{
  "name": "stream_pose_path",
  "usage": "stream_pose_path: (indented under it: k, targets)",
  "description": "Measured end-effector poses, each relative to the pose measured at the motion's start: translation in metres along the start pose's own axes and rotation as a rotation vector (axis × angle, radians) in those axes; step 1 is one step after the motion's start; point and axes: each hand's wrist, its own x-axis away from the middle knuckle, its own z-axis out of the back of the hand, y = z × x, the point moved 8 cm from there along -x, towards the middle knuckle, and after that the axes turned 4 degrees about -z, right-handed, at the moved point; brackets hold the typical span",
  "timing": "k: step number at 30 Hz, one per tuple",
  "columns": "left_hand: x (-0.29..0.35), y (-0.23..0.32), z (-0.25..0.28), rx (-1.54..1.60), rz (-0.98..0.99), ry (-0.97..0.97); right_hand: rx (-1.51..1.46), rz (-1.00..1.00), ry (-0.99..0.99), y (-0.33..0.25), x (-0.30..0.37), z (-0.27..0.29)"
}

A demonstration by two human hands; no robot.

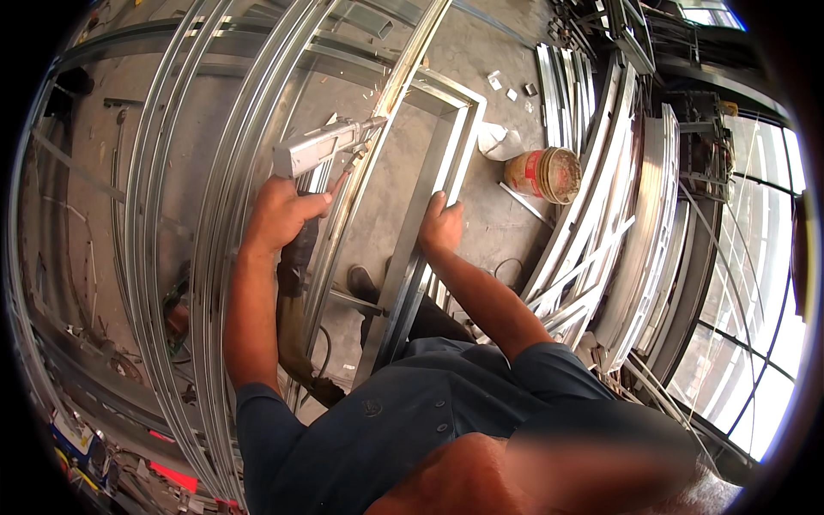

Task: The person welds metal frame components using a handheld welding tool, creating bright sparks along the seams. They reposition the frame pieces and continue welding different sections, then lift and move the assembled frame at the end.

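Observation:
In my left hand [283, 210] is a grey welding gun [313, 151], my fingers closed round its grip. Its nozzle points at a long metal rail [365, 159], where an orange glow and a few sparks show at the tip. A cable in a brown sleeve [292, 339] hangs below that hand. My right hand [441, 225] is closed on the side bar of a rectangular silver metal frame [466, 146], just right of the rail. The fingers of this hand are partly hidden behind the bar.
Long parallel metal profiles [225, 189] run along my left. On the concrete floor to the right stands a tan bucket [549, 175] with a red label, beside a white scrap [498, 142]. Stacked metal lengths [592, 215] lie beyond it. A shoe [362, 281] shows below the frame.

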Motion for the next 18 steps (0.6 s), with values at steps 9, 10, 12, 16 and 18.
stream_pose_path:
  k: [9, 10, 12, 16, 18]
  targets:
    - [0.002, -0.001, -0.001, 0.059, -0.014, 0.012, 0.023, -0.014, 0.006, -0.009, 0.006, 0.008]
    - [0.003, 0.0, 0.0, 0.043, 0.0, 0.013, 0.021, -0.021, 0.002, -0.01, 0.008, 0.009]
    - [0.005, 0.0, 0.002, 0.004, 0.047, 0.004, 0.015, -0.018, 0.006, -0.01, 0.008, 0.008]
    - [0.014, 0.009, 0.007, -0.055, 0.064, 0.024, -0.002, 0.007, 0.034, -0.002, 0.003, 0.003]
    - [0.028, 0.023, 0.006, -0.024, 0.015, 0.093, 0.001, -0.001, 0.033, 0.003, 0.003, 0.001]
